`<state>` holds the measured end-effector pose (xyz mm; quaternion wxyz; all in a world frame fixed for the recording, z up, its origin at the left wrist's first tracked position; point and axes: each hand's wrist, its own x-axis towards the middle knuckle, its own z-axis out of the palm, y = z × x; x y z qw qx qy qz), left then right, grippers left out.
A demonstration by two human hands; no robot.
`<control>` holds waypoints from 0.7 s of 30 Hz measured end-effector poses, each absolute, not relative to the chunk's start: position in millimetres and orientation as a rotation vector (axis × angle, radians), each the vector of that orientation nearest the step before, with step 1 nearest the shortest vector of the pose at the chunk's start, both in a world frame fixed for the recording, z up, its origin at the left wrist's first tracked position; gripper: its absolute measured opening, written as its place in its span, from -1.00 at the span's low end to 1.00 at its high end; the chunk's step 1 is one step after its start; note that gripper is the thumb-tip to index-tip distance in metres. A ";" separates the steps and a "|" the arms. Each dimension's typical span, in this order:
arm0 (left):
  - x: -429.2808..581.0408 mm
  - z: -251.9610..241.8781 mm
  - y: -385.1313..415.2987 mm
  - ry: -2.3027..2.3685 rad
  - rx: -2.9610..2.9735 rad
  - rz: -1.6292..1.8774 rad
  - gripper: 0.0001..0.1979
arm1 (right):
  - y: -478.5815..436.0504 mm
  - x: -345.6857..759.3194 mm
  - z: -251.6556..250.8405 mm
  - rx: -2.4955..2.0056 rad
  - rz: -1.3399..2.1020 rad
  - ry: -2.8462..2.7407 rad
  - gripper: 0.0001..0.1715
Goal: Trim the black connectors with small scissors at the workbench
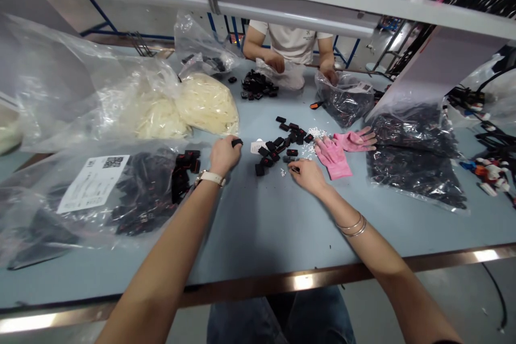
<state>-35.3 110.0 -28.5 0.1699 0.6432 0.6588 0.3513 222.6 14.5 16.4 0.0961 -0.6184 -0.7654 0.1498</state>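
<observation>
Left hand: closed, thumb and fingers clamped on one black connector housing; a loose pinch could have let it slip.
Right hand: fingertips drawn together on a dark housing, mostly hidden by them, low over the table.
Loose housings: lay scattered between the hands, some touching, some apart, beside a white tag.
White bits: were strewn beyond the right hand, near the pink gloves; a sweep of that hand could have dragged them among the housings.
Labelled bag: lay left of the left hand, with more housings at its right end; a sideways brush could have mixed the groups.
Far side: another person's hands were at clear bags, near a second black heap; a shove could have merged both piles.
</observation>
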 end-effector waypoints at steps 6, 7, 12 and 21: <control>-32.1 -9.2 74.4 1.956 1.766 1.076 -0.84 | 6.9 219.9 11.8 -1.802 0.465 -2.235 -0.75; -29.4 -4.5 65.7 1.939 1.753 1.100 -0.82 | 6.2 218.6 11.2 -1.796 0.473 -2.230 -0.75; -6.4 4.4 13.8 1.599 1.697 1.032 -0.78 | 4.8 214.4 8.1 -1.758 0.503 -2.166 -0.79; 11.3 -8.9 -25.1 1.255 1.925 0.902 -0.88 | -10.1 208.7 0.5 -1.458 0.574 -1.863 -0.79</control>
